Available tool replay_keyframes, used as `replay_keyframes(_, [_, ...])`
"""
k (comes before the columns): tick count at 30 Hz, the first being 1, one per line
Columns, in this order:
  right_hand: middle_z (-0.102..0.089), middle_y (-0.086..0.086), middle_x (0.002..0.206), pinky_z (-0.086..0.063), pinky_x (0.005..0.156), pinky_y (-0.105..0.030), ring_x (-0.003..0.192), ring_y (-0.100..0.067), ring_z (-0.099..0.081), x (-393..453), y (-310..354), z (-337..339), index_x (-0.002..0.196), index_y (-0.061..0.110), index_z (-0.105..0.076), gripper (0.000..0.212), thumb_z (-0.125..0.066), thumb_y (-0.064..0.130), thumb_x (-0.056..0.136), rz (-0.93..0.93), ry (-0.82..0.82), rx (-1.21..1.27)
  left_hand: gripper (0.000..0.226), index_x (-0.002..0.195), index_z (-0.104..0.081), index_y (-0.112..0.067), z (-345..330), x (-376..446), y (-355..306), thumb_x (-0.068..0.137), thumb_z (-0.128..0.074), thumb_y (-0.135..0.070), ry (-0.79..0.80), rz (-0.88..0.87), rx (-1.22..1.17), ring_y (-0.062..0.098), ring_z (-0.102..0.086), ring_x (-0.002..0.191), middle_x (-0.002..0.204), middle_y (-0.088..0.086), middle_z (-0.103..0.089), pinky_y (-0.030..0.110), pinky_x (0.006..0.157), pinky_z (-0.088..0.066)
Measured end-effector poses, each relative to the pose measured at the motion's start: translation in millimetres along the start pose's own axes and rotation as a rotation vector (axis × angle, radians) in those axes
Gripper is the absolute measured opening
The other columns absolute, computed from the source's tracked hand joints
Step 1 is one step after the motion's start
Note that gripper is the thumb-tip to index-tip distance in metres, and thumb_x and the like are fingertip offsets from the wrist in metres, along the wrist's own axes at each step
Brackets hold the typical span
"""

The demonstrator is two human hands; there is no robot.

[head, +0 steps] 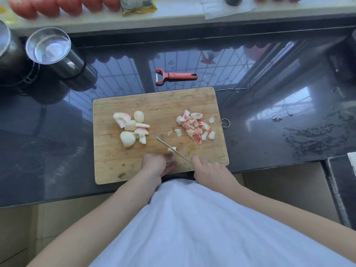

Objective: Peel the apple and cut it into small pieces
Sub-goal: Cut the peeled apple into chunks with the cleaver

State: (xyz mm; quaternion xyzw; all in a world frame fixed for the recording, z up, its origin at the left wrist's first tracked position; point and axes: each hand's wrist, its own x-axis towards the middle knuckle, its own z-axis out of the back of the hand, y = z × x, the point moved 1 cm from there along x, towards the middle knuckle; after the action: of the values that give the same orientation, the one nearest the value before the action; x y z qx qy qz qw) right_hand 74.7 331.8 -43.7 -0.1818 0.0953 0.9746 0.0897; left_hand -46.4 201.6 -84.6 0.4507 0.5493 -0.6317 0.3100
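Fingers: left hand curled round a pale apple piece at the board's near edge; right hand closed on the knife, blade lying across that piece. Cutting board on dark counter. Left pile of large chunks, some pink skin showing, uncut. Right heap of small bits, diced. Peeler lies beyond the board. Judgement: peeling mostly done, dicing roughly midway.

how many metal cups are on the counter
2, both at the far left of the counter: one metal cup beside the other, and a second metal cup cut off by the frame edge. More may lie outside view.
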Motion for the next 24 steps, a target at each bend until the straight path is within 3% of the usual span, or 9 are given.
replay_keyframes(3, [-0.054,-0.005,0.088,-0.013,0.041,-0.031,0.056,-0.029,-0.053,3,2,-8,0.1,0.013,-0.039,0.014,-0.029,0.01,0.091,0.008,0.002,-0.039,0.017,0.104,-0.074,0.005,-5,-1,1,0.087,-0.072,0.0,-0.016,0.032,0.049,0.033,-0.078,0.081,0.091,0.017,-0.079,0.042,0.075,-0.065])
replay_keyframes(5, [-0.054,-0.006,0.072,-0.007,0.038,-0.026,0.035,-0.019,-0.023,8,4,-8,0.088,0.012,-0.041,0.016,-0.026,0.008,0.086,0.016,-0.005,-0.032,0.012,0.1,-0.075,0.003,-6,-2,0,0.089,-0.069,0.001,-0.023,0.035,0.052,0.031,-0.078,0.082,0.088,0.015,-0.079,0.043,0.082,-0.064])
replay_keyframes(7, [-0.047,-0.003,0.054,0.003,0.041,-0.019,0.041,-0.012,0.008,13,4,-6,0.077,0.012,-0.043,0.017,-0.027,0.007,0.08,0.025,-0.062,-0.056,0.011,0.099,-0.075,0.001,-6,-3,1,0.091,-0.067,0.002,-0.015,0.022,0.049,0.029,-0.078,0.082,0.088,0.013,-0.079,0.039,0.081,-0.064])
replay_keyframes(10, [-0.04,0.0,0.047,0.006,0.045,-0.016,0.043,-0.012,0.013,16,5,-6,0.073,0.013,-0.045,0.019,-0.028,0.007,0.078,0.031,-0.119,-0.065,0.01,0.1,-0.075,0.0,-5,-4,1,0.091,-0.069,0.002,-0.016,0.002,0.05,0.026,-0.078,0.079,0.088,0.011,-0.079,0.036,0.078,-0.064])
replay_keyframes(12, [-0.036,0.0,0.047,0.004,0.044,-0.015,0.034,-0.012,0.005,16,6,-4,0.074,0.013,-0.043,0.016,-0.028,0.008,0.078,0.027,-0.105,-0.062,0.012,0.101,-0.075,0.0,-6,-3,1,0.09,-0.07,0.002,-0.016,-0.004,0.051,0.026,-0.078,0.079,0.089,0.012,-0.079,0.036,0.075,-0.064])
replay_keyframes(14, [-0.037,0.0,0.047,0.002,0.044,-0.013,0.022,-0.016,-0.018,15,6,-6,0.076,0.013,-0.043,0.015,-0.029,0.008,0.078,0.026,-0.105,-0.043,0.015,0.103,-0.074,0.001,-6,-2,1,0.09,-0.07,0.003,-0.012,-0.006,0.049,0.028,-0.078,0.08,0.091,0.013,-0.079,0.036,0.073,-0.064])
replay_keyframes(18, [-0.041,-0.003,0.048,-0.001,0.042,-0.014,0.023,-0.021,-0.04,23,9,-5,0.08,0.013,-0.038,0.01,-0.031,0.006,0.078,0.028,-0.125,-0.051,0.018,0.105,-0.074,0.0,-7,1,-3,0.087,-0.073,0.001,-0.033,0.01,0.054,0.03,-0.078,0.08,0.091,0.013,-0.079,0.038,0.076,-0.065])
replay_keyframes(21, [-0.056,-0.008,0.068,-0.012,0.039,-0.027,0.051,-0.033,-0.061,26,10,0,0.096,0.011,-0.042,0.015,-0.032,0.004,0.088,0.038,-0.04,-0.07,0.013,0.098,-0.072,-0.002,-7,-1,-7,0.087,-0.077,-0.005,-0.1,-0.04,0.205,0.026,-0.076,0.068,0.092,0.013,-0.077,0.023,0.049,-0.057])
replay_keyframes(24, [-0.052,-0.005,0.071,-0.033,0.052,-0.036,0.07,-0.038,-0.058,28,6,11,0.098,0.016,-0.028,0.018,-0.035,0.002,0.089,-0.055,0.105,0.124,0.02,0.093,-0.067,-0.003,-4,2,-6,0.087,-0.08,-0.017,-0.158,-0.115,0.393,0.021,-0.072,0.058,0.093,0.013,-0.074,0.018,0.039,-0.048])
